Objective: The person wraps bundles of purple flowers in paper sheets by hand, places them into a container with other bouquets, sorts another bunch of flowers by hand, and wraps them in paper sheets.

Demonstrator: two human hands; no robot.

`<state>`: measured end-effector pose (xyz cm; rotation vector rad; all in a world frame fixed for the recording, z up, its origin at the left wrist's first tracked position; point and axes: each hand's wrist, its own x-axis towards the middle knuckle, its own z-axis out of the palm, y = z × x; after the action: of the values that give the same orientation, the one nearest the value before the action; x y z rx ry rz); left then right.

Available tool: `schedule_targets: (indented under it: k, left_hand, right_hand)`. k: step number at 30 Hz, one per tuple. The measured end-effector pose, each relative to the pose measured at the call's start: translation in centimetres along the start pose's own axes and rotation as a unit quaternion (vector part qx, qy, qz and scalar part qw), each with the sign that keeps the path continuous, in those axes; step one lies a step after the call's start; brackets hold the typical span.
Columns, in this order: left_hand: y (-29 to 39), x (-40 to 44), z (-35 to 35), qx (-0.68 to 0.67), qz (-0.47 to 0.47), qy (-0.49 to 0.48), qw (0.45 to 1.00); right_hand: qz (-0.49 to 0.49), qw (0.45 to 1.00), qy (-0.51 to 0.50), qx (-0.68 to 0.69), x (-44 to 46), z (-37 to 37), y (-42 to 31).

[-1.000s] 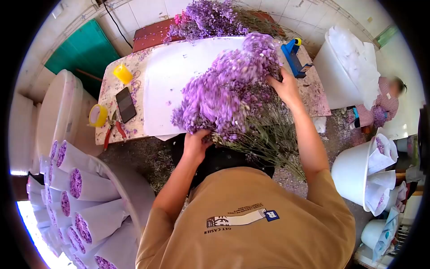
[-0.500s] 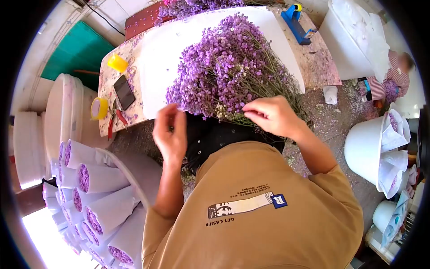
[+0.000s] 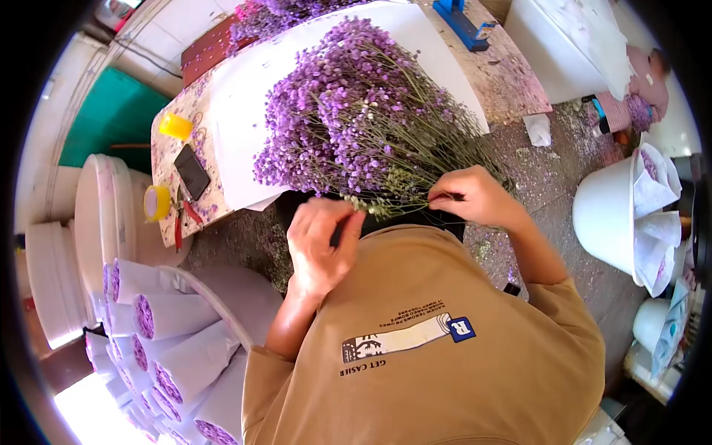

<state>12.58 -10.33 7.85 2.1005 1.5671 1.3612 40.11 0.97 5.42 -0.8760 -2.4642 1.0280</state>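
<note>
A large bunch of purple dried flowers [image 3: 334,111] lies across a white paper sheet [image 3: 237,96], its stems [image 3: 452,133] fanned toward the right. At the near edge of the bunch my right hand [image 3: 478,196] is closed, thumb and fingers pinching a thin flower stem. A paler sprig tip [image 3: 363,205] points left from there. Close to that tip is my left hand [image 3: 322,241], its fingers curled together; what they hold, if anything, is hidden.
On the table's left are a phone [image 3: 192,171], red-handled pliers [image 3: 185,215] and yellow tape rolls [image 3: 156,202]. A blue tape dispenser [image 3: 461,26] stands at the far right. Paper-wrapped bouquets [image 3: 178,326] fill a tub at left; a white bucket [image 3: 604,215] stands right. Another person [image 3: 641,85] is beyond.
My left hand has moved right and closed near the edge of the bunch. My right hand stays pinched by the stems. The camera view has shifted slightly.
</note>
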Motion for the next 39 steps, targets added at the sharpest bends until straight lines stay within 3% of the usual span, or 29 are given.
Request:
schedule_targets:
  k: [1, 3, 5, 7, 9, 11, 12, 13, 15, 16, 18, 20, 26, 28, 30, 33, 35, 37, 39]
  left_hand:
    - [-0.3, 0.2, 0.2, 0.025, 0.003, 0.017, 1.000]
    - [1.7, 1.8, 0.1, 0.026, 0.007, 0.002, 1.000]
    - [4.0, 4.0, 0.7, 0.025, 0.148, -0.073, 0.986]
    - [5.5, 4.9, 2.8, 0.057, 0.168, -0.204, 0.963]
    - [4.1, 4.1, 6.1, 0.086, 0.152, -0.276, 0.945]
    - [2.8, 2.9, 8.3, 0.064, 0.060, -0.358, 0.930]
    - [2.5, 2.4, 8.8, 0.056, 0.069, -0.365, 0.927]
    - [2.3, 2.0, 9.1, 0.023, 0.048, -0.372, 0.927]
    - [2.3, 1.4, 9.5, -0.014, 0.031, -0.384, 0.923]
    - [2.5, 1.3, 9.8, -0.061, 0.021, -0.385, 0.921]
    - [2.9, 1.3, 10.2, -0.106, 0.012, -0.384, 0.917]
    - [3.4, 1.4, 10.6, -0.183, 0.068, -0.392, 0.899]
    - [4.0, 1.9, 10.8, -0.287, 0.140, -0.391, 0.863]
    - [3.5, 1.4, 11.4, -0.289, 0.128, -0.376, 0.871]
    - [3.5, 1.4, 11.5, -0.309, 0.077, -0.400, 0.860]
    - [3.2, 1.4, 11.2, -0.291, 0.003, -0.360, 0.886]
    - [2.9, 1.2, 10.4, -0.254, -0.017, -0.350, 0.902]
    - [2.2, 1.3, 9.8, -0.214, -0.035, -0.340, 0.915]
    - [1.5, 1.4, 9.3, -0.193, -0.024, -0.439, 0.877]
  right_hand:
    - [0.035, 0.997, -0.017, 0.069, -0.4, -0.8, -0.4]
    - [0.054, 0.997, -0.006, 0.056, -1.0, -1.4, -0.2]
    - [-0.005, 1.000, -0.023, -0.020, -1.7, -0.8, 0.0]
    - [0.034, 0.996, -0.083, 0.006, -2.6, -0.4, -0.5]
    - [-0.008, 0.997, -0.048, 0.058, -3.5, -1.7, -0.6]
    - [0.015, 0.990, 0.121, 0.064, -5.5, -2.5, 0.4]
    - [0.101, 0.970, 0.212, 0.068, -6.7, -2.7, 1.2]
    - [0.110, 0.967, 0.220, 0.065, -8.2, -2.9, 2.3]
    - [0.365, 0.877, 0.224, 0.219, -10.4, -3.2, 3.7]
    - [0.421, 0.861, 0.190, 0.214, -11.1, -2.2, 4.0]
    - [0.445, 0.843, 0.161, 0.257, -11.5, 0.4, 4.9]
    - [0.470, 0.803, 0.149, 0.335, -11.0, 2.3, 5.2]
    - [0.457, 0.811, 0.197, 0.306, -8.7, 3.6, 5.8]
    - [0.449, 0.823, 0.195, 0.288, -9.2, 3.9, 6.6]
    - [0.392, 0.877, 0.201, 0.193, -9.4, 4.4, 7.4]
    - [0.316, 0.901, 0.214, 0.205, -9.5, 4.1, 6.7]
    - [0.340, 0.882, 0.193, 0.264, -8.8, 2.2, 6.0]
    - [0.244, 0.907, 0.266, 0.218, -7.2, 1.0, 5.8]
    - [0.205, 0.915, 0.294, 0.185, -4.8, 0.1, 5.8]
